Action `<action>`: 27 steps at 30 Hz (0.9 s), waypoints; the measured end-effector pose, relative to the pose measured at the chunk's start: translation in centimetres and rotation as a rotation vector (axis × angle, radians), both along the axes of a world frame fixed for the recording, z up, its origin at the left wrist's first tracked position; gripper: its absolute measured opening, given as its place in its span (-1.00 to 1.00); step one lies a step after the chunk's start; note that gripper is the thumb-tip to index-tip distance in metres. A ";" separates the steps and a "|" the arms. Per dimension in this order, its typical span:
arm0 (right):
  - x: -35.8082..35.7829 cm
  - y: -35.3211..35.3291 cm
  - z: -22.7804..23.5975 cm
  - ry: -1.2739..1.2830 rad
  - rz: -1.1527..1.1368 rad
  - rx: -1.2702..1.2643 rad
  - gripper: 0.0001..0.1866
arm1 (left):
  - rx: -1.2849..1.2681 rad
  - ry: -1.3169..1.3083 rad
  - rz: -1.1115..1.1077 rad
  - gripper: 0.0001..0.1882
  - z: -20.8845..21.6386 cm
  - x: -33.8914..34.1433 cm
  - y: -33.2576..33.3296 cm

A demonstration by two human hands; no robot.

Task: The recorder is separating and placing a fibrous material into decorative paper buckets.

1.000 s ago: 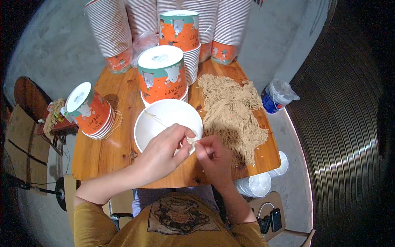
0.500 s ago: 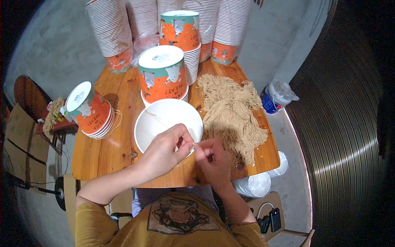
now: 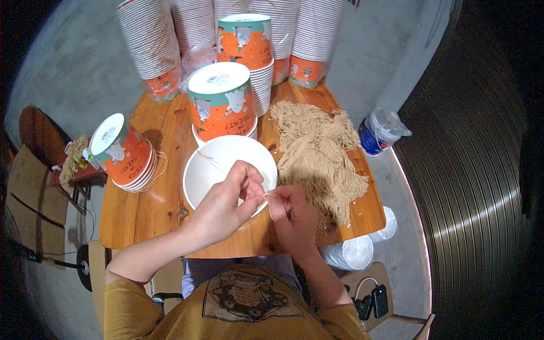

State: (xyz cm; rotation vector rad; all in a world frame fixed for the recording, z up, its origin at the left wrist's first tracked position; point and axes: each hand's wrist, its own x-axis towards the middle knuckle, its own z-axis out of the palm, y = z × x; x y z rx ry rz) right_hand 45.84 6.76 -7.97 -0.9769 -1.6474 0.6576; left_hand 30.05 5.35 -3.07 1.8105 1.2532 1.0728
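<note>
Both the left hand (image 3: 224, 201) and right hand (image 3: 293, 218) are pinching thin cord (image 3: 266, 196) over the white paper bucket (image 3: 205, 178), which the table (image 3: 170, 224) is apparently supporting, freeing them.

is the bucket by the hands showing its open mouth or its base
The bucket shows its open mouth: white inside visible within the rim, partly behind the left hand. Whether it leans, I cannot tell.

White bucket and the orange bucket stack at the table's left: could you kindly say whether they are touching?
Apart: the head view shows wooden tabletop between the white bucket and orange bucket stack.
</note>
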 end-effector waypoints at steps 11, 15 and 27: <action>0.3 0.3 -0.4 0.008 0.045 -0.201 -0.88 | -0.144 -0.094 -0.037 -0.67 -0.2 -0.7 0.6; 0.4 0.2 -1.0 -0.017 0.025 -0.085 -0.87 | -0.167 -0.103 -0.045 -0.68 -0.1 -0.7 0.6; 1.1 0.8 -0.5 -0.264 -0.025 0.301 -0.87 | -0.128 -0.005 -0.035 -0.69 0.5 -0.3 0.5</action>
